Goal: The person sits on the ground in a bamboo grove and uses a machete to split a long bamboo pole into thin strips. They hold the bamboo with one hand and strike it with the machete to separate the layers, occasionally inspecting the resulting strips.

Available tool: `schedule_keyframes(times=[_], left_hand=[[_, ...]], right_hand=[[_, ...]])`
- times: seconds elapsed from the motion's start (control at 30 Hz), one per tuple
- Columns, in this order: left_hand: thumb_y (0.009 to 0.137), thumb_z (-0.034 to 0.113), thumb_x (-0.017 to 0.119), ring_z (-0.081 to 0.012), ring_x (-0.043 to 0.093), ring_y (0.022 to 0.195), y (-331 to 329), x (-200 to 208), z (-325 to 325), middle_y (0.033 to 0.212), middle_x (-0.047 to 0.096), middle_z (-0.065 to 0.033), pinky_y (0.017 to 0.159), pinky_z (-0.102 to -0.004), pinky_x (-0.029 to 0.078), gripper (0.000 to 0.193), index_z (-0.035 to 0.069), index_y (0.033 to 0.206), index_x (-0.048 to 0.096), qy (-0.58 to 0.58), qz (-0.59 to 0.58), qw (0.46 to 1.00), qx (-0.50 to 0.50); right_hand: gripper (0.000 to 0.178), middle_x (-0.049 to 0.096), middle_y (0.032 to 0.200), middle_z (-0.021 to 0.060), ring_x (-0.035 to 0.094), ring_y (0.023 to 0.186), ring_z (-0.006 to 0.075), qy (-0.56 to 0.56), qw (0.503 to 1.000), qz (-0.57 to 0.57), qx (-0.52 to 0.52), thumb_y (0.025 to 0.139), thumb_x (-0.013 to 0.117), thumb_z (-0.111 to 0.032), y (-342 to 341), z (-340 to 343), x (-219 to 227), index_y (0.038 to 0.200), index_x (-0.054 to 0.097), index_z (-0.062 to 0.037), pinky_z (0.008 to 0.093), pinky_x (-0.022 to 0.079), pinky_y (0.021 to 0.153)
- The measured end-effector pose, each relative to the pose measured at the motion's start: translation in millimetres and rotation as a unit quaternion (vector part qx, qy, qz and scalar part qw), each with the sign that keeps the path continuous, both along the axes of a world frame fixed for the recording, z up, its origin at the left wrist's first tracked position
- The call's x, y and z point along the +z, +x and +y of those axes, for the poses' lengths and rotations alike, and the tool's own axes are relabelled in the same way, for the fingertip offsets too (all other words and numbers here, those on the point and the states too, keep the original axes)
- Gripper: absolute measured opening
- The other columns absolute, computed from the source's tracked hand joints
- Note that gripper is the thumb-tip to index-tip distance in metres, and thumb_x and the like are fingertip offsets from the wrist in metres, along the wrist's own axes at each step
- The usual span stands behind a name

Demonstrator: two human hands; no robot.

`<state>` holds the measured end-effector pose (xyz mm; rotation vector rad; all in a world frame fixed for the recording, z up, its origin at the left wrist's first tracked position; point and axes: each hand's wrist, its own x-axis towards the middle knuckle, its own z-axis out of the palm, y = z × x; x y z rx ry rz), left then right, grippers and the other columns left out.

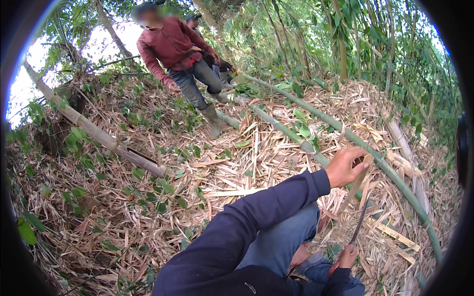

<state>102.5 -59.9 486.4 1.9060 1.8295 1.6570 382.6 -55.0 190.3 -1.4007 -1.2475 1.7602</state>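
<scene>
Over at the right of the head view, my left hand (347, 166) reaches out in a dark sleeve. Its thumb and fingers pinch the upper end of a flat bamboo strip (353, 190), which slants down toward my knees. Lower and closer to me, my right hand (346, 257) is wrapped round the handle of a long, narrow-bladed knife (360, 221). The blade points up, beside the strip; whether the two touch I cannot tell.
A long green bamboo pole (340, 129) runs past my right side, with another green pole (279, 127) beside it. Pale split pieces (395, 236) lie on dry leaf litter. A person in a red shirt (173, 44) walks ahead, another behind. A brown trunk (94, 129) leans at left.
</scene>
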Motion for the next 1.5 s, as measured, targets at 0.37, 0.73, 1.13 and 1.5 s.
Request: schedule_keyframes(times=[0.37,0.73,1.13,1.5], left_hand=[[0.085,0.003,0.067,-0.0128,0.065,0.075,-17,-12,8,0.083,0.068,-0.0095,0.065,-0.0257,0.052,0.018,-0.003,0.101,0.062,-0.034,-0.078,0.996,-0.008],[0.092,0.008,0.061,-0.0141,0.065,0.079,-25,-12,-1,0.092,0.065,-0.0093,0.072,-0.0267,0.056,0.015,-0.003,0.102,0.057,-0.061,-0.118,0.99,-0.036],[0.092,0.009,0.062,-0.0142,0.063,0.083,-49,-18,-7,0.094,0.062,-0.0092,0.073,-0.0281,0.057,0.015,-0.003,0.101,0.057,-0.058,-0.118,0.991,0.005],[0.093,0.009,0.061,-0.0147,0.063,0.083,-76,-24,-4,0.093,0.061,-0.0087,0.073,-0.0306,0.058,0.016,-0.004,0.102,0.057,-0.045,-0.133,0.989,0.037]], right_hand=[[0.031,0.065,0.078,0.0094,0.059,0.07,0.0125,0.253,0.965,0.029,0.069,0.086,0.069,-0.019,-52,-21,135,0.103,0.058,0.0033,0.0298,0.048,0.066],[0.052,0.066,0.091,0.0269,0.066,0.086,0.0373,0.18,0.976,-0.098,0.069,0.079,0.071,-0.031,-49,-35,42,0.114,0.058,0.0049,0.039,0.051,0.074],[0.056,0.065,0.097,0.027,0.065,0.092,0.0367,0.108,0.981,-0.117,0.112,0.075,0.069,-0.027,-65,-22,1,0.12,0.056,0.0054,0.0395,0.05,0.082],[0.041,0.066,0.093,0.0239,0.064,0.092,0.039,-0.032,0.961,-0.231,0.151,0.076,0.065,-0.027,-75,16,-72,0.107,0.063,0.0003,0.0431,0.051,0.082]])
